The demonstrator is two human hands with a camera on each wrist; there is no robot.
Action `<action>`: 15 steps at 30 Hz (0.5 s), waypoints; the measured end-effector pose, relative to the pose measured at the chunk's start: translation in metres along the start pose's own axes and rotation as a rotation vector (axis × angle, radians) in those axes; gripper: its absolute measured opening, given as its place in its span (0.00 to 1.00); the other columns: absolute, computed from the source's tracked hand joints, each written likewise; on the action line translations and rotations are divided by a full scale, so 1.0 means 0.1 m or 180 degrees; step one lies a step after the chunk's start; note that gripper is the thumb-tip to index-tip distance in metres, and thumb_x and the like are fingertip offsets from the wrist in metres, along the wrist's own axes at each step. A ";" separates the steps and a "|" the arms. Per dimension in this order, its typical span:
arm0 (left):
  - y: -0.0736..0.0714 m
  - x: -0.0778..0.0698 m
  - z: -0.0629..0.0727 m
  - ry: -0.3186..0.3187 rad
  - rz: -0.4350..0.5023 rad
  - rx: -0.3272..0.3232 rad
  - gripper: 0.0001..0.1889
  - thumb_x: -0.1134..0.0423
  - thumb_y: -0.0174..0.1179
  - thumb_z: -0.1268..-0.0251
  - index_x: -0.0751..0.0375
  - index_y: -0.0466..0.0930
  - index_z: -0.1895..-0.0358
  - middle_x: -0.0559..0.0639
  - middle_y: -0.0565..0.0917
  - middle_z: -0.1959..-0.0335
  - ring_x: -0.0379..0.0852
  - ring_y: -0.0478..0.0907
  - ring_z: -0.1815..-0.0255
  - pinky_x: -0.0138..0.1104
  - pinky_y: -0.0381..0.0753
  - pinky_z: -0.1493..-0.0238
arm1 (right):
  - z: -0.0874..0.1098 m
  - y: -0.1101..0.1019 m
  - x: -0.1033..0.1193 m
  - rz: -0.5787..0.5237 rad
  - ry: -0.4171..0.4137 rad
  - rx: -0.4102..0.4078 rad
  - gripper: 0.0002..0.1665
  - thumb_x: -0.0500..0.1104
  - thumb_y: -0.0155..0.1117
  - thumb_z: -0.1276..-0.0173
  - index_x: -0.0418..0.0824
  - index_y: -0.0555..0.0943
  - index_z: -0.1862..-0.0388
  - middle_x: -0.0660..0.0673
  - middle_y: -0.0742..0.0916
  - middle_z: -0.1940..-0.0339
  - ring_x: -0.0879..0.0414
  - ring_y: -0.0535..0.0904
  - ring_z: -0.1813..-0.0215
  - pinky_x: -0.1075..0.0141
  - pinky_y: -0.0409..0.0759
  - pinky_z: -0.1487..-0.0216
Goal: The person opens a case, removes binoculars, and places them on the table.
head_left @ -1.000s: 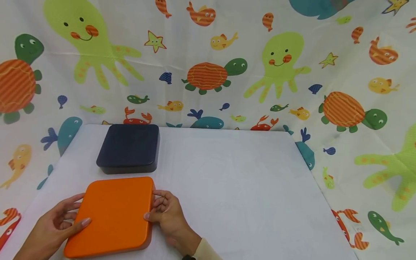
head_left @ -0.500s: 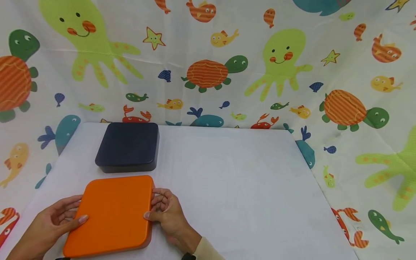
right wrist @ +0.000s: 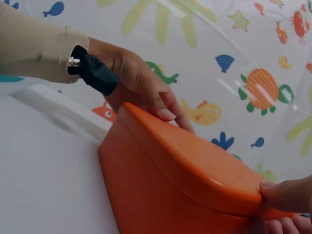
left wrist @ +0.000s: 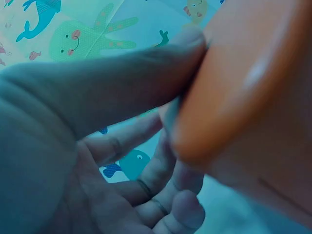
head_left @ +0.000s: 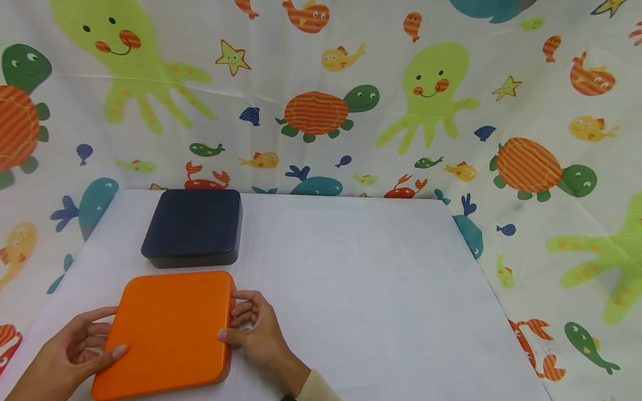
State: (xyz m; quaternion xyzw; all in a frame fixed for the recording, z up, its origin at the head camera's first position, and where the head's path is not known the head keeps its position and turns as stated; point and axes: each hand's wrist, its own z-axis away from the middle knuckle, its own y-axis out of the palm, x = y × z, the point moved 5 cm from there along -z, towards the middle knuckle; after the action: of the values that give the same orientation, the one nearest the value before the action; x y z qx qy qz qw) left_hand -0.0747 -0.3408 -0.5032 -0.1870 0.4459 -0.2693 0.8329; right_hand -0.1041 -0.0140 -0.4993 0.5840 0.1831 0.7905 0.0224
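An orange lidded box [head_left: 168, 328] with rounded corners lies at the near left of the white table [head_left: 371, 301]. My left hand [head_left: 67, 353] grips its left side, thumb over the top, fingers down along the side. My right hand [head_left: 263, 337] pinches the right edge, its thumb at the rim and fingers curled against the side wall. A seam between lid and base runs along the orange box's side [right wrist: 141, 165] in the right wrist view. From the left wrist, the left thumb [left wrist: 161, 68] shows against the box's corner, with the other fingers below it.
Just behind the orange box stands a dark navy box [head_left: 193, 225], also with rounded corners. A white curtain [head_left: 271, 72] printed with sea animals hangs along the back and sides of the table.
The left thumb has slid slightly toward the orange box's left edge. Right hand and both boxes keep their places; the head view has shifted a little.
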 end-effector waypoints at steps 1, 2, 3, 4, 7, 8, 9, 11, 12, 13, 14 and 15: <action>0.01 0.02 0.02 0.0026 0.0030 -0.0004 0.57 0.40 0.66 0.27 0.71 0.40 0.16 0.69 0.79 0.39 0.40 0.81 0.60 0.27 0.87 0.57 | 0.01 0.00 0.01 0.0044 -0.0004 -0.0020 0.39 0.21 0.78 0.45 0.51 0.82 0.38 0.50 0.83 0.56 0.59 0.80 0.57 0.75 0.83 0.59; 0.01 0.04 0.03 0.0067 0.0062 -0.0031 0.56 0.42 0.67 0.27 0.70 0.40 0.15 0.65 0.81 0.41 0.40 0.80 0.62 0.26 0.86 0.57 | 0.03 0.01 0.02 0.0079 -0.0004 -0.0034 0.39 0.22 0.78 0.45 0.52 0.82 0.39 0.50 0.83 0.56 0.58 0.80 0.57 0.75 0.83 0.59; 0.01 0.05 0.04 0.0114 0.0092 -0.0063 0.56 0.43 0.68 0.27 0.69 0.39 0.15 0.61 0.82 0.43 0.41 0.80 0.63 0.25 0.86 0.58 | 0.04 0.01 0.03 0.0119 -0.0014 -0.0045 0.39 0.22 0.79 0.44 0.53 0.82 0.39 0.49 0.83 0.55 0.58 0.80 0.57 0.74 0.83 0.59; 0.01 0.06 0.05 0.0160 0.0119 -0.0105 0.56 0.45 0.69 0.27 0.68 0.39 0.14 0.58 0.82 0.44 0.42 0.80 0.64 0.25 0.86 0.58 | 0.05 0.01 0.04 0.0173 -0.0039 -0.0052 0.40 0.23 0.79 0.45 0.54 0.83 0.38 0.49 0.83 0.54 0.58 0.80 0.57 0.74 0.84 0.60; 0.01 0.07 0.09 0.0248 0.0118 -0.0301 0.57 0.46 0.71 0.29 0.64 0.40 0.13 0.55 0.82 0.47 0.44 0.80 0.66 0.25 0.86 0.59 | 0.08 0.02 0.07 0.0284 -0.0105 -0.0051 0.41 0.24 0.80 0.44 0.57 0.83 0.37 0.48 0.83 0.53 0.59 0.81 0.59 0.74 0.84 0.61; 0.01 0.07 0.10 0.0262 0.0119 -0.0336 0.57 0.46 0.71 0.29 0.63 0.40 0.13 0.57 0.82 0.47 0.44 0.81 0.66 0.25 0.86 0.59 | 0.08 0.03 0.08 0.0316 -0.0121 -0.0047 0.41 0.25 0.80 0.44 0.58 0.83 0.37 0.48 0.83 0.53 0.59 0.81 0.59 0.73 0.85 0.61; 0.01 0.06 0.11 0.0267 0.0125 -0.0365 0.57 0.46 0.71 0.29 0.62 0.39 0.13 0.58 0.81 0.46 0.45 0.81 0.67 0.25 0.86 0.60 | 0.09 0.03 0.10 0.0342 -0.0131 -0.0048 0.42 0.25 0.80 0.44 0.59 0.83 0.37 0.49 0.84 0.53 0.60 0.82 0.60 0.73 0.85 0.62; 0.00 0.05 0.14 0.0263 0.0112 -0.0445 0.57 0.45 0.71 0.30 0.60 0.40 0.13 0.59 0.81 0.46 0.44 0.81 0.67 0.25 0.86 0.60 | 0.10 0.04 0.12 0.0360 -0.0122 -0.0039 0.42 0.25 0.80 0.44 0.61 0.83 0.37 0.49 0.84 0.53 0.60 0.82 0.60 0.73 0.85 0.62; 0.00 0.04 0.15 0.0271 0.0109 -0.0469 0.57 0.45 0.72 0.30 0.60 0.41 0.12 0.58 0.81 0.46 0.45 0.81 0.68 0.25 0.86 0.61 | 0.10 0.05 0.14 0.0369 -0.0115 -0.0033 0.43 0.25 0.80 0.43 0.62 0.83 0.37 0.49 0.84 0.53 0.60 0.83 0.61 0.72 0.86 0.62; -0.01 0.01 0.17 0.0288 0.0108 -0.0486 0.57 0.46 0.71 0.30 0.60 0.41 0.13 0.59 0.81 0.47 0.45 0.81 0.68 0.25 0.86 0.61 | 0.11 0.05 0.15 0.0379 -0.0115 -0.0038 0.43 0.25 0.80 0.43 0.63 0.83 0.37 0.50 0.84 0.53 0.60 0.83 0.61 0.72 0.86 0.62; -0.01 -0.01 0.19 0.0294 0.0098 -0.0520 0.56 0.46 0.72 0.30 0.60 0.42 0.12 0.57 0.81 0.47 0.45 0.80 0.69 0.25 0.86 0.62 | 0.12 0.04 0.17 0.0393 -0.0118 -0.0043 0.43 0.25 0.80 0.43 0.63 0.84 0.37 0.50 0.85 0.53 0.60 0.84 0.61 0.71 0.87 0.62; -0.02 -0.04 0.20 0.0299 0.0095 -0.0559 0.56 0.46 0.72 0.30 0.59 0.42 0.12 0.56 0.81 0.48 0.45 0.80 0.69 0.25 0.86 0.62 | 0.12 0.04 0.20 0.0407 -0.0124 -0.0045 0.43 0.25 0.80 0.43 0.64 0.84 0.37 0.50 0.85 0.53 0.60 0.84 0.62 0.71 0.87 0.62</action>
State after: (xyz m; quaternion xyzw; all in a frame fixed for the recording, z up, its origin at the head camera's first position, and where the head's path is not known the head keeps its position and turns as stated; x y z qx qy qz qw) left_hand -0.0596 -0.3383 -0.4891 -0.2398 0.5090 -0.2252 0.7954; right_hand -0.0982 -0.0092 -0.4771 0.6097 0.1393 0.7801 -0.0204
